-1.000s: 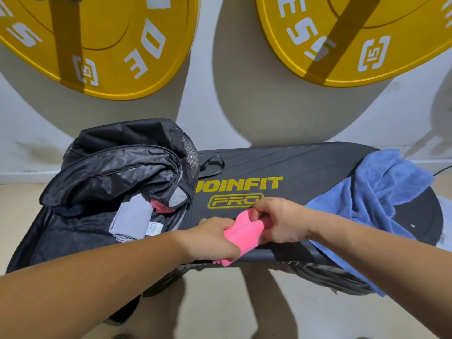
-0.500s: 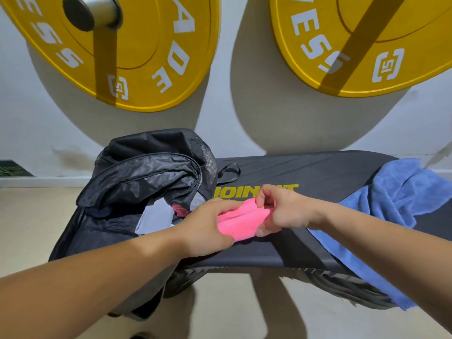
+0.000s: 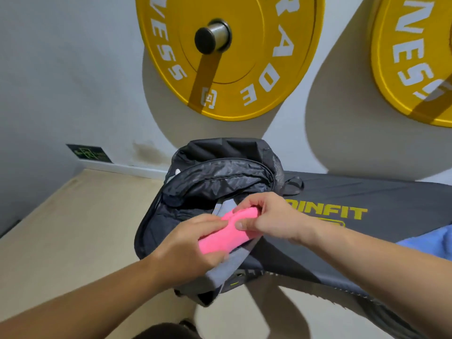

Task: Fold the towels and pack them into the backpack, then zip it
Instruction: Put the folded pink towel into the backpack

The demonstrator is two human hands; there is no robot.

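Observation:
A folded pink towel is held over the mouth of the open black backpack, which lies on the left end of a black bench. My left hand grips the towel's near, lower end. My right hand pinches its far, upper end. A grey cloth shows inside the backpack under the towel. A blue towel lies crumpled on the bench at the right edge, partly cut off by the frame.
The black bench with yellow lettering runs to the right along a white wall. Two yellow weight plates hang on the wall above. Beige floor lies to the left and below, with a dark knee at the bottom edge.
Both hands have carried the pink towel leftward from the bench top to the backpack opening. The view has shifted left, so the blue towel is now mostly out of frame.

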